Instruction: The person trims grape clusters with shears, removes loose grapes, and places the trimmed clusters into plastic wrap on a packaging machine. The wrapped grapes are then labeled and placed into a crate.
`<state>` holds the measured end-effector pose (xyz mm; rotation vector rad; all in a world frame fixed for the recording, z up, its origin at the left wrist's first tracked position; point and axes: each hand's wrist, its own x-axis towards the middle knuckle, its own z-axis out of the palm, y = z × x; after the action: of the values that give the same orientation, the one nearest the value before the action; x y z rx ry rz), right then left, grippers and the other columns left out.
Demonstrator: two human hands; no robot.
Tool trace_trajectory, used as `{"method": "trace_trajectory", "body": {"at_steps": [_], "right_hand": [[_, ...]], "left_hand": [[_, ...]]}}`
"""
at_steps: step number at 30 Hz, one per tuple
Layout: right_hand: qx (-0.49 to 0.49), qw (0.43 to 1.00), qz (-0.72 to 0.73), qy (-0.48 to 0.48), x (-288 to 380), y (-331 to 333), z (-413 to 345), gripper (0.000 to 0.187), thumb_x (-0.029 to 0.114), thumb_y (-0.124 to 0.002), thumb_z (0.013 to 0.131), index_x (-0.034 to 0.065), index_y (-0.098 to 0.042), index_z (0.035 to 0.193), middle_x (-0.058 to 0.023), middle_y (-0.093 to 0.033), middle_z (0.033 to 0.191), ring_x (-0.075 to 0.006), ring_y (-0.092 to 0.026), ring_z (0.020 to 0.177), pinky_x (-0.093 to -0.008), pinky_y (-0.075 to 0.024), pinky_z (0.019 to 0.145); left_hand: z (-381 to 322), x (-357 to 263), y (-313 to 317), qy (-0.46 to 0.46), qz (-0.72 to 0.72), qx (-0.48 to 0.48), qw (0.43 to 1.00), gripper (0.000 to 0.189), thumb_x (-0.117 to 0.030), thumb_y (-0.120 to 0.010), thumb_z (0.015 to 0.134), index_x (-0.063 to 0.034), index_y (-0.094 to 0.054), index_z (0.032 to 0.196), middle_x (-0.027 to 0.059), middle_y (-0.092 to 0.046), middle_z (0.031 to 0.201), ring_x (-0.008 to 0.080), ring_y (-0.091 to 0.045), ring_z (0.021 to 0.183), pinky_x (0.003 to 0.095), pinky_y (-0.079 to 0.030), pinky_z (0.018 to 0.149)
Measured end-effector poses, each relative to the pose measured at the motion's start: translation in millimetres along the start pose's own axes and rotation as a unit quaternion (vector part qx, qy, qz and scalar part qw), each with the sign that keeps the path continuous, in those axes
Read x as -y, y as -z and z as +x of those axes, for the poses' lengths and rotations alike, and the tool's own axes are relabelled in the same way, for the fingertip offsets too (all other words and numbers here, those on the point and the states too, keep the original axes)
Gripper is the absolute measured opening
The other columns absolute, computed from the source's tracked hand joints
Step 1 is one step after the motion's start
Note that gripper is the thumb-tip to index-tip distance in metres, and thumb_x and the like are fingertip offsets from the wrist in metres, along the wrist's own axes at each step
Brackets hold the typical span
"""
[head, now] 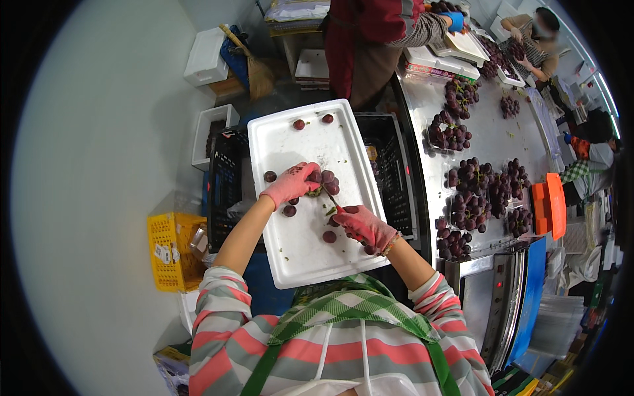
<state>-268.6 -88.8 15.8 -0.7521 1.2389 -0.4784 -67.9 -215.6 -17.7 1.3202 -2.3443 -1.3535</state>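
Observation:
A white foam tray (302, 257) lies before me with several loose dark red grapes (329, 237) and bits of green stem on it. My left hand (292, 184), in a pink coated glove, grips a small grape cluster (329, 182) over the tray's middle. In my right hand (365, 226), gloved the same way, is a pair of red-handled scissors (335, 202). Their dark blades point at the cluster's stems; whether the blades touch a stem is hidden. More loose grapes lie under and beside both hands.
Black plastic crates (400, 173) stand beneath the tray. To the right, a steel table (495, 128) bears several grape bunches (465, 210), an orange plastic container (550, 205) and a scale (460, 47). A co-worker (369, 49) stands ahead. A yellow basket (173, 270) sits at left.

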Motion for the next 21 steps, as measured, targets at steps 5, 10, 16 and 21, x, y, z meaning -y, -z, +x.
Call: {"method": "trace_trajectory", "body": {"at_steps": [5, 10, 16, 21], "right_hand": [[-0.012, 1.0, -0.016, -0.017, 4, -4, -4, 0.024, 0.025, -0.061, 0.082, 0.0023, -0.061, 0.088, 0.0041, -0.045, 0.058, -0.0054, -0.04, 0.046, -0.0215, -0.0294, 0.04], [-0.042, 0.998, -0.037, -0.026, -2, -5, 0, 0.03, 0.028, -0.062, 0.077, 0.0007, -0.06, 0.089, -0.0004, -0.05, 0.058, -0.0096, -0.042, 0.04, -0.0256, -0.0322, 0.037], [0.069, 0.987, 0.138, 0.04, -12, 0, 13, 0.022, 0.021, -0.06, 0.077, 0.0004, -0.056, 0.069, -0.0044, -0.05, 0.056, -0.0122, -0.045, 0.044, -0.0285, -0.0376, 0.042], [0.05, 0.994, 0.094, -0.016, -5, -5, 13, 0.022, 0.016, -0.059, 0.076, 0.001, -0.052, 0.062, -0.0067, -0.051, 0.055, -0.0131, -0.045, 0.042, -0.0276, -0.0347, 0.04]], "left_hand": [[0, -1, -1, -0.001, -0.011, -0.004, 1.0, 0.034, -0.008, -0.067, 0.079, -0.0065, -0.054, 0.111, 0.0124, -0.057, 0.105, 0.0269, -0.055, 0.098, 0.0347, -0.045, 0.086], [-1, 0, -3, -0.01, -0.009, -0.007, 1.0, 0.033, -0.006, -0.066, 0.08, -0.0068, -0.055, 0.11, 0.0111, -0.056, 0.106, 0.0252, -0.056, 0.098, 0.0336, -0.045, 0.086], [1, 4, -6, -0.003, -0.045, -0.017, 0.999, 0.031, -0.005, -0.065, 0.08, -0.007, -0.055, 0.11, 0.0091, -0.054, 0.107, 0.0211, -0.055, 0.094, 0.0308, -0.047, 0.08], [1, 4, -6, 0.017, -0.065, -0.016, 0.998, 0.03, -0.003, -0.065, 0.08, -0.0062, -0.055, 0.107, 0.0084, -0.053, 0.106, 0.0197, -0.054, 0.092, 0.0303, -0.047, 0.078]]}}
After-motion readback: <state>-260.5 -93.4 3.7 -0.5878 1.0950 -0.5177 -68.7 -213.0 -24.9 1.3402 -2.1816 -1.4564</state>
